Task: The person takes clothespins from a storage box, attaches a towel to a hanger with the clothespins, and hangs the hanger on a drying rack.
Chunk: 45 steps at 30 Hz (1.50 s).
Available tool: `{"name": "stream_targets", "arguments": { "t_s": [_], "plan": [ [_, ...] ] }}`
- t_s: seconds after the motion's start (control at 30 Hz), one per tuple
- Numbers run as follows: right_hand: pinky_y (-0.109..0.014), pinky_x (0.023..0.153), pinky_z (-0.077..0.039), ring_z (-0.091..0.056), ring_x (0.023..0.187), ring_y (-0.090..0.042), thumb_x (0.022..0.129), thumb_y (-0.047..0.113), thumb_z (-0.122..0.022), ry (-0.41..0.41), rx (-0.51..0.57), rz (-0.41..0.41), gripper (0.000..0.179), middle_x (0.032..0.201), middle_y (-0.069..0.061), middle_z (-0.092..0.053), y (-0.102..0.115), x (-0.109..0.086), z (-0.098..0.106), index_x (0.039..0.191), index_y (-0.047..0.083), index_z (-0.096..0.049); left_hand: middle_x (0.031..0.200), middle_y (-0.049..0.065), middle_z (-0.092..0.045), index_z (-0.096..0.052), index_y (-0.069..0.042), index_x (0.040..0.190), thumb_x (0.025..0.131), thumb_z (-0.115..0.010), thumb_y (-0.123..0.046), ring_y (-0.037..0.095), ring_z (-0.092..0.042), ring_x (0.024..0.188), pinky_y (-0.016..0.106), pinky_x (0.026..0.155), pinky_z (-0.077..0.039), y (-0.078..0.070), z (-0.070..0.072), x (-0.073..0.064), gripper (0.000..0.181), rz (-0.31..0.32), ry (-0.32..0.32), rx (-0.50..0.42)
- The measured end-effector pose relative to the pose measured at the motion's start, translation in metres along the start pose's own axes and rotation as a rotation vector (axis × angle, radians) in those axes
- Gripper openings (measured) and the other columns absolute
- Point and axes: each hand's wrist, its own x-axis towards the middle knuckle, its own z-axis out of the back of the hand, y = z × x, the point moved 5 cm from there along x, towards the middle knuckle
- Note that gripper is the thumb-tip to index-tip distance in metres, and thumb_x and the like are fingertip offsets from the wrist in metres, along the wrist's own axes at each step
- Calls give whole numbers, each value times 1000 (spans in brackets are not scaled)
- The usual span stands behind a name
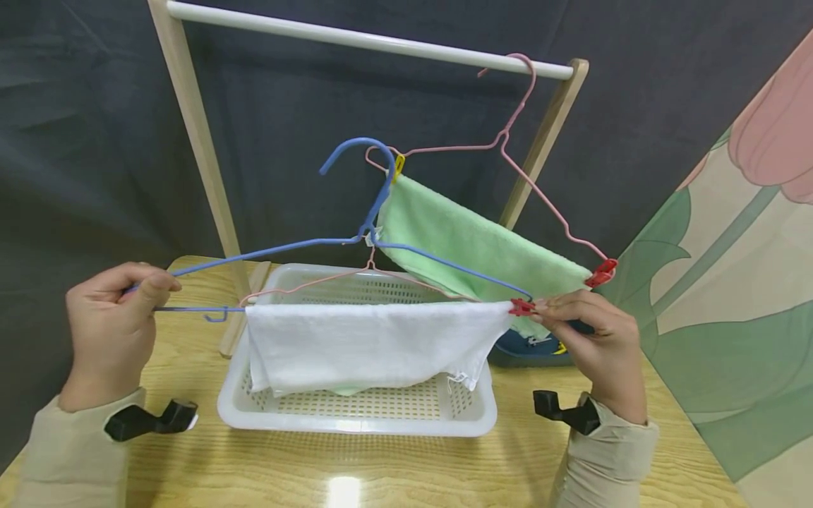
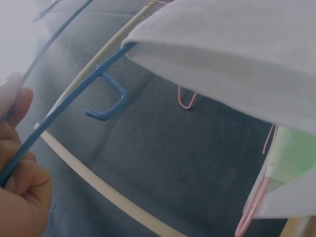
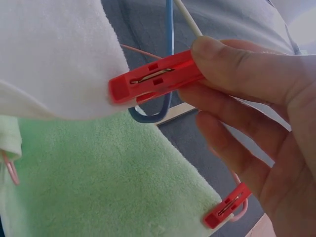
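My left hand grips the left end of a blue clothes hanger, fingers curled round it. A folded white towel hangs over the hanger's lower bar, its right corner near the hanger's right end. At that corner my right hand pinches a red clothespin between thumb and fingers. The clothespin's nose sits on the towel edge by the hanger's curved end. In the left wrist view, a small hook on the blue bar shows between the left hand and the towel.
Behind, a green towel hangs from a pink hanger with a yellow clip and a red clothespin. The pink hanger is on a white rail. Below stand a white basket and a dark blue container holding small clips.
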Motion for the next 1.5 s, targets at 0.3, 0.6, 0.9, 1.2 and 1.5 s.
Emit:
{"name": "stream_targets", "arguments": {
  "t_s": [0.3, 0.6, 0.9, 1.2, 1.5],
  "plan": [
    [-21, 83, -52, -70, 94, -15, 68, -28, -76, 14, -35, -45, 26, 90, -18, -74, -7, -3, 2, 84, -7, -76, 70, 16, -67, -63, 24, 75, 82, -70, 20, 18, -49, 62, 23, 62, -43, 5, -1, -3, 11, 16, 42, -88],
    [-20, 82, -52, -69, 93, -14, 66, -30, -75, 43, -32, -39, 30, 88, -16, -74, -13, -2, 2, 85, -7, -77, 70, 17, -67, -63, 24, 76, 83, -65, 25, 18, -53, 62, 21, 61, -48, 2, -5, -4, 7, 26, 47, -161],
    [-19, 78, -50, -68, 89, -11, 64, -26, -80, 66, -104, -50, 30, 86, -17, -74, -9, 2, -2, 86, -6, -77, 70, 17, -68, -63, 24, 76, 84, -64, 25, 18, -56, 64, 21, 63, -48, 2, -6, -4, 8, 29, 51, -125],
    [-16, 72, -48, -64, 86, -7, 60, -27, -81, 105, -219, -120, 43, 89, -14, -73, -12, 1, -7, 95, -1, -78, 65, 10, -65, -67, 16, 74, 86, -62, 23, 15, -45, 63, 19, 58, -39, 5, -3, -3, 15, 114, -10, 67],
    [-11, 78, -51, -62, 96, 3, 68, -20, -83, 150, -310, -188, 47, 100, -8, -72, -16, 1, -10, 108, 4, -77, 59, 7, -56, -69, 12, 74, 89, -64, 18, 16, -37, 61, 24, 56, -28, 11, 0, -2, 17, 202, -49, 150]
  ]
}}
